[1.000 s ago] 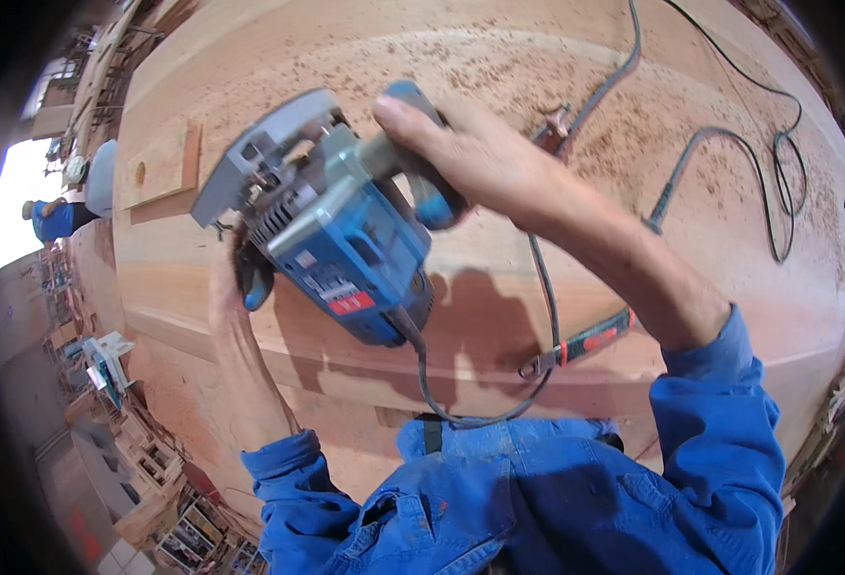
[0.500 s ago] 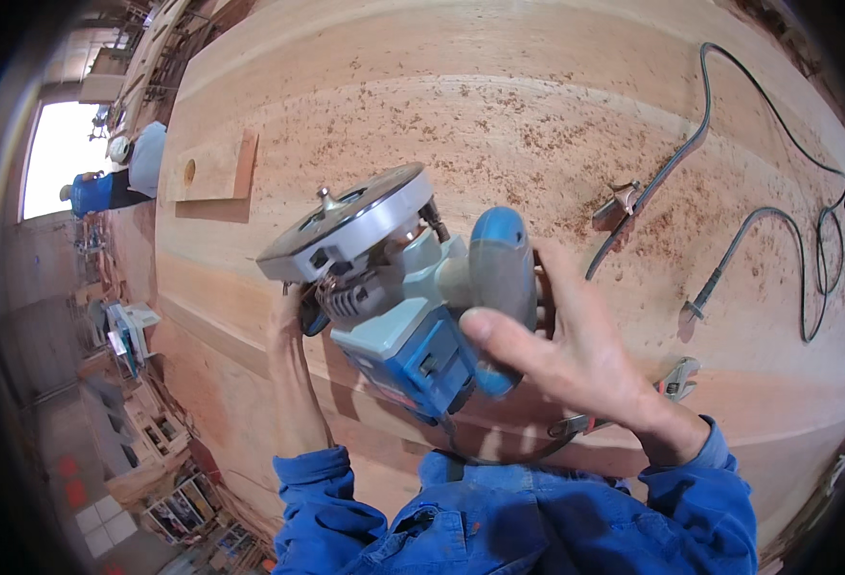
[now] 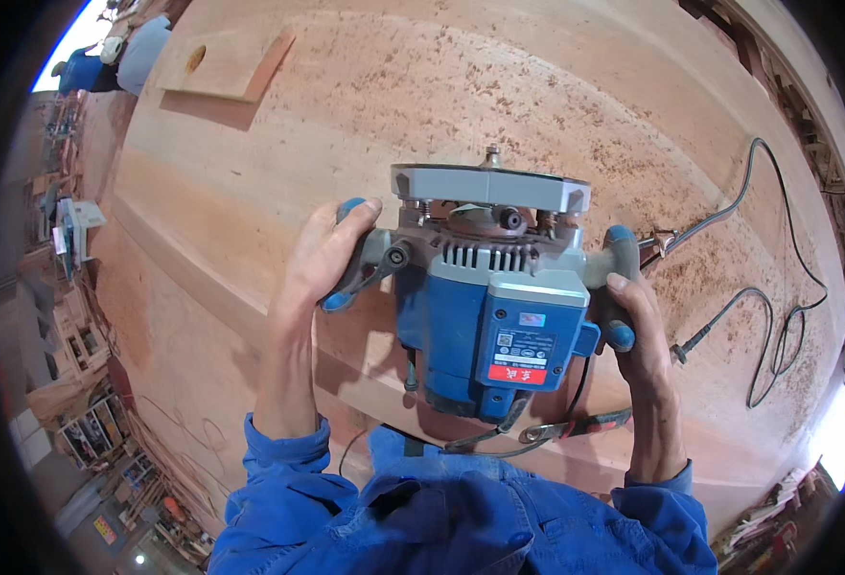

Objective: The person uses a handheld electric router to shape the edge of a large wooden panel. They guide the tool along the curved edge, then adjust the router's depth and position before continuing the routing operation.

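Clasping a router (image 3: 480, 316), left hand (image 3: 319, 254) and right hand (image 3: 645, 331) curl fingers round its handles, near shavings (image 3: 485, 89), wrench (image 3: 602, 422) and cord (image 3: 719, 217).

The left hand (image 3: 319, 254) is curled in a grip, one digit reaching inward on the side toward the right hand's fingers, the others mostly hidden. Behind these fingers the left wrist (image 3: 294, 302) looks nearly straight, and the left forearm (image 3: 286, 374) runs back from it toward the body. The right hand (image 3: 645, 321), well apart, is curled in a grip too: its thumb (image 3: 620, 281) points inward toward the left fingers, while its remaining fingers are hidden. Behind them, the right forearm (image 3: 658, 426) runs back toward the body.
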### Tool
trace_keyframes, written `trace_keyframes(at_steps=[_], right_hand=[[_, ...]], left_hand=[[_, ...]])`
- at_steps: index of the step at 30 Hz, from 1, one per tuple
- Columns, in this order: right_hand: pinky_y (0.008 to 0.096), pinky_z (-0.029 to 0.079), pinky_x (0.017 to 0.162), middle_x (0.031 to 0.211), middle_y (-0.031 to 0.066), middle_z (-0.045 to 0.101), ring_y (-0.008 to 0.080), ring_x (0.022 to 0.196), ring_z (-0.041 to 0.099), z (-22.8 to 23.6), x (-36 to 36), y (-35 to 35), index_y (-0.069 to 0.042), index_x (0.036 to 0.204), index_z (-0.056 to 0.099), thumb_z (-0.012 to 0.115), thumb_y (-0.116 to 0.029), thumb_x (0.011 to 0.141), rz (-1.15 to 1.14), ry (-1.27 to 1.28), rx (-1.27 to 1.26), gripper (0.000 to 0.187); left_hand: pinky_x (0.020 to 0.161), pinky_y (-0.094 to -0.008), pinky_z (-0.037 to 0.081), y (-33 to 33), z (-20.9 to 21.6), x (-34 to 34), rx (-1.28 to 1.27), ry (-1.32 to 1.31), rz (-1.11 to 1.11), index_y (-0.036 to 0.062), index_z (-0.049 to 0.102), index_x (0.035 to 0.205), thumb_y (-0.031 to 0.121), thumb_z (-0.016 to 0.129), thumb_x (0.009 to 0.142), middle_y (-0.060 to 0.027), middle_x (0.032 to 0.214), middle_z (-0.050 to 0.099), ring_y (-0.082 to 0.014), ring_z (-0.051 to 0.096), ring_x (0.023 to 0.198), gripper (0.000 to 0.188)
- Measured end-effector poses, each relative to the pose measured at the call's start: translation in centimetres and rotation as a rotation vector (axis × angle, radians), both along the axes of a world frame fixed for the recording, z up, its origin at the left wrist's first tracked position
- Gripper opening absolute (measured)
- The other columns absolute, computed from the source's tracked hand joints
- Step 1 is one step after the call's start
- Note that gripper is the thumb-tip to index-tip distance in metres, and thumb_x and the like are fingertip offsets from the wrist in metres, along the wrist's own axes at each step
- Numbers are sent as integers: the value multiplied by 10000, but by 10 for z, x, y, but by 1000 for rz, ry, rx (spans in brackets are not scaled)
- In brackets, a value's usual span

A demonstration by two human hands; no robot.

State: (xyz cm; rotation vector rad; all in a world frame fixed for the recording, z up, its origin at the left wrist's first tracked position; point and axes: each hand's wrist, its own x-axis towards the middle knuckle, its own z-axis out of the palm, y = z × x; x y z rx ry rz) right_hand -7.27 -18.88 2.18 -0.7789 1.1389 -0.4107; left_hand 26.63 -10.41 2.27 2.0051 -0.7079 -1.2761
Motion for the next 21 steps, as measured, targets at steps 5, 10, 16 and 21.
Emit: trace_keyframes(at_steps=[5,10,16,21], right_hand=[[282,461,531,770,80,609,158,612,574,10,-11,17,22,1165,539,578,-414,931,81,54,5,497],[351,436,974,1315,189,567,251,1115,582,17,-8,14,20,1385,497,554,-479,951,138,370,-465,664],[458,360,1120,1492,216,441,347,1376,438,37,40,-14,-13,1434,479,541,-734,879,335,430,-791,912],[507,384,1109,1432,243,501,424,1403,413,37,51,-20,-10,1375,500,776,-638,726,437,305,-855,944]], left_hand=[[630,-326,493,27,1,-10,57,-118,-42,-13,607,893,370,569,978,-66,688,604,-145,608,663,394],[940,-357,479,29,-7,-15,-283,-324,-101,-22,594,1268,382,624,950,-187,1127,658,-267,635,1055,515],[1068,-438,438,5,3,-9,-579,-254,-503,3,510,1402,436,731,866,-224,1400,562,-397,550,1290,723],[1056,-445,451,2,2,-12,-552,-230,-452,12,572,1307,437,790,800,-223,1361,589,-386,545,1302,697]])
